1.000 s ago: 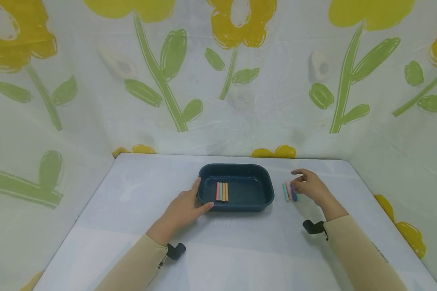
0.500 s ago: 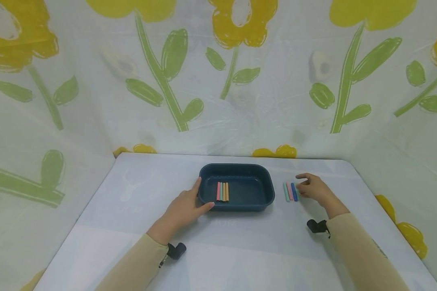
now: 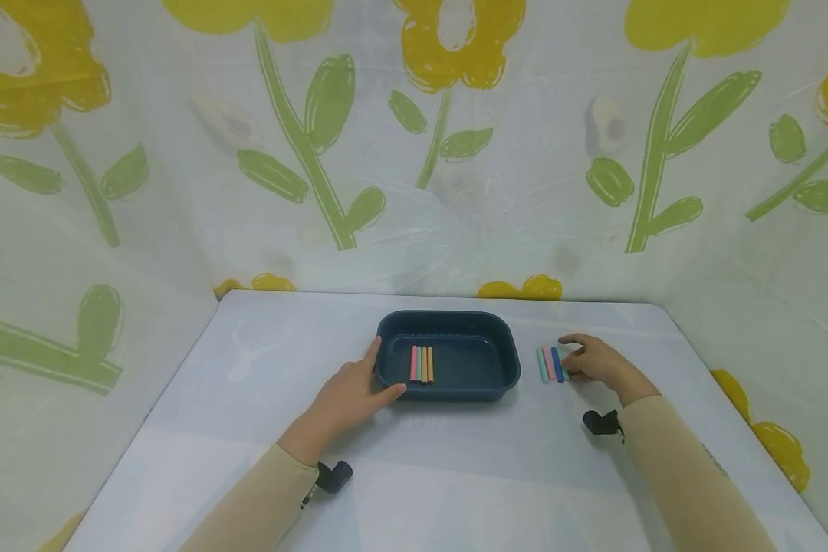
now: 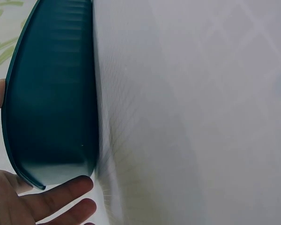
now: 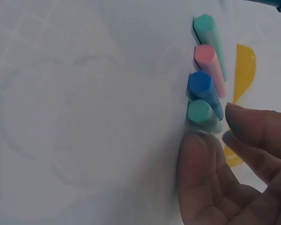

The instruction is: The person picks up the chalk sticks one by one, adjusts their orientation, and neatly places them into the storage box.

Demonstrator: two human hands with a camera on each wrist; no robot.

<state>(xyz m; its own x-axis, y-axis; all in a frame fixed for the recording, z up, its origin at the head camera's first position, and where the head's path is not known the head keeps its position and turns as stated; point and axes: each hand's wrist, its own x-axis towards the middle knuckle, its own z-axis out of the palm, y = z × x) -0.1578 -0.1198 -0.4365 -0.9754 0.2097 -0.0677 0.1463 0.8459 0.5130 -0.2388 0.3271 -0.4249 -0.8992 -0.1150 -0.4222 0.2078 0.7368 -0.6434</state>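
R hand [image 3: 596, 368], fingers loosely bent & apart, is by rightmost mint stick [image 5: 201, 112] of 4-stick row [image 5: 202, 86], right of tray [image 3: 465, 393]; can't tell if touching; L hand [image 3: 348, 395], fingers spread, touches tray's left end; tray's left half has 4 more sticks [image 3: 424, 365]: pink, mint, 2 orange.

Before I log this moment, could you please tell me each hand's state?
Left hand: open, touching the tray.
Right hand: open, beside the rightmost green stick; whether it touches cannot be told.
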